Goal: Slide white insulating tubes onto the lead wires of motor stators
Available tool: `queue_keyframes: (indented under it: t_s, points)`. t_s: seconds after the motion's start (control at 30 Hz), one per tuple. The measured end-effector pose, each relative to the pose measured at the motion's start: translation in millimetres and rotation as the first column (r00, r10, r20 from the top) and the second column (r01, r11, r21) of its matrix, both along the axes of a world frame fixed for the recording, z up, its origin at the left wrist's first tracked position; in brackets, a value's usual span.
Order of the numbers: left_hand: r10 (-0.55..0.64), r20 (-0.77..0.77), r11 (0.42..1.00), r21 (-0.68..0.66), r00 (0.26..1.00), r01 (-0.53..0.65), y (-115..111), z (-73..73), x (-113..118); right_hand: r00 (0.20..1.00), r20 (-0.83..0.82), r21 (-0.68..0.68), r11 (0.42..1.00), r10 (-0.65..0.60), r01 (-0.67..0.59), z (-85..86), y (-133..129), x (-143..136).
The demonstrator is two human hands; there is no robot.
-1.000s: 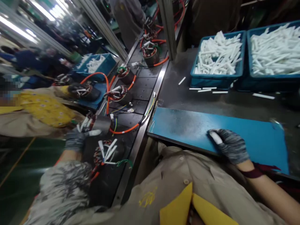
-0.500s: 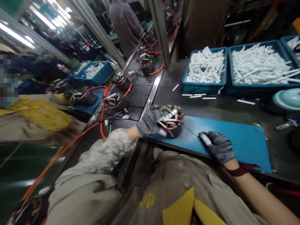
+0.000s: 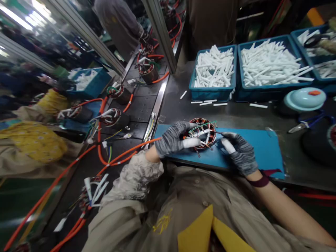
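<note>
A motor stator [image 3: 209, 134] with copper windings, white sleeves and a green strand on top rests on a blue mat [image 3: 265, 150]. My left hand [image 3: 172, 140], in a grey knit glove with a white-wrapped thumb, grips the stator's left side. Just off the stator's right edge is my right hand [image 3: 243, 155], gloved the same way. Its thumb and forefinger are pinched on a thin dark wire [image 3: 218, 133] that runs from the windings.
Blue bins [image 3: 212, 93] of white sleeves stand behind the mat, with loose sleeves [image 3: 220, 104] before them. At right are pliers [image 3: 301, 126] and a light-blue lidded container [image 3: 304, 99]. More stators [image 3: 114, 119] and orange cables [image 3: 99, 140] line the left conveyor, beside a co-worker's yellow sleeve [image 3: 39, 141].
My right hand has come closer to the stator, so less of the wire shows between them. The stator's top now faces me more. The whole view has shifted, showing another wired stator at lower left.
</note>
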State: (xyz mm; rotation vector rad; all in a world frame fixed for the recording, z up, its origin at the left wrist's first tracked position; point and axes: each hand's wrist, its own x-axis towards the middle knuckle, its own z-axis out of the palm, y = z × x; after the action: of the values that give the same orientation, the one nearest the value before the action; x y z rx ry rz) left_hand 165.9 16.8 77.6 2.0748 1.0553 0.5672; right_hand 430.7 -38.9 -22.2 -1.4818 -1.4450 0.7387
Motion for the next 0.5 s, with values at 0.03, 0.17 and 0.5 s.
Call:
queue_keyframes:
  t_s: [0.03,0.17,0.5]
  points:
    - [0.12,0.03,0.992,0.025,0.992,-0.121,-3,-2.7,5,1.0,-0.012,0.018,1.0,-0.001,0.001,4.6,3,0]
    - [0.559,0.065,0.814,0.151,0.827,-0.562,3,-27.9,1,0.999,0.017,0.044,0.998,0.049,-0.05,14.6,13,2]
    - [0.469,-0.213,0.883,0.14,0.857,-0.448,-27,-1.2,-52,0.956,0.169,0.116,0.958,0.242,-0.263,10.2,18,25]
